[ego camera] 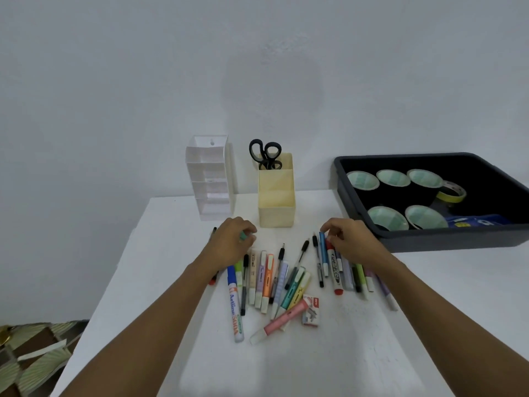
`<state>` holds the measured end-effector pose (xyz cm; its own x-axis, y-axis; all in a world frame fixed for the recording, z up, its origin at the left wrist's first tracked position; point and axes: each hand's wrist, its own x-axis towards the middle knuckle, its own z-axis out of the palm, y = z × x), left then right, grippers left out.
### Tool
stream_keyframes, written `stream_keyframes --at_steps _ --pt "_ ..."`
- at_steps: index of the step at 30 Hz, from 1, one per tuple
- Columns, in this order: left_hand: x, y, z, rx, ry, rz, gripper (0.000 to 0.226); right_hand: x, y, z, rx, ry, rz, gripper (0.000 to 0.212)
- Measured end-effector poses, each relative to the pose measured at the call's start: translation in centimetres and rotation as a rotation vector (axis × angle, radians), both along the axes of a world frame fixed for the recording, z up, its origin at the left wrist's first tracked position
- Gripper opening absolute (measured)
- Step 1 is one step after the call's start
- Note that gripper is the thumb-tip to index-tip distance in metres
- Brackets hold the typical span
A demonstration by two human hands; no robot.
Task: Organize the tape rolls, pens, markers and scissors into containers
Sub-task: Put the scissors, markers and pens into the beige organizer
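Markers [267, 282], pastel, capped, in loose spread.

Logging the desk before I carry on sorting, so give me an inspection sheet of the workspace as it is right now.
Surface: white table.
Job's things: pens and markers loose on the table; scissors upright in yellow container; tape rolls in dark tray; white organizer looks empty.
Clutter: small red-and-white box; blue packet in the tray.
Hands: left hand grips a teal-capped item; right hand curled over others, grip unclear.
Cables: nothing seen.
Surroundings: white wall; patterned fabric lower left.
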<state>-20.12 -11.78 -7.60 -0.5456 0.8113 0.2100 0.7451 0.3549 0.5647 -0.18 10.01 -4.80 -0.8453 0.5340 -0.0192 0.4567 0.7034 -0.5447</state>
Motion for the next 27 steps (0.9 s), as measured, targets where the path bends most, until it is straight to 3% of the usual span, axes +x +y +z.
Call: stream_keyframes --at_steps 3,8,11,13,17,22,27 --pt "0.1 -0.9 0.0 -0.009 0.01 0.007 0.017 1.0 -0.7 -0.1 0.083 -0.129 0.015 0.013" --pt "1.1 -2.3 0.1 -0.064 0.017 0.095 0.013 1.6 -2.5 -0.4 0.141 -0.179 -0.003 0.027" --pt "1.5 -4.0 0.6 -0.116 -0.001 0.155 0.009 1.6 -3.0 -0.3 0.15 -0.115 -0.02 0.01" --pt "1.9 -5.0 1.1 -0.256 0.045 0.125 0.017 1.7 -3.4 -0.6 0.172 -0.068 -0.044 0.004" --pt "2.7 -5.2 1.4 -0.492 0.175 0.086 0.027 1.8 -5.2 -0.9 0.086 -0.01 0.036 0.025" --pt "3.2 -5.1 0.6 -0.382 0.041 0.238 0.025 2.1 -7.2 -1.5 0.106 -0.028 0.2 0.024" --pt "2.7 -5.2 1.3 -0.141 -0.32 0.389 0.017 2.4 -7.6 -1.6 0.079 0.001 0.18 0.024"
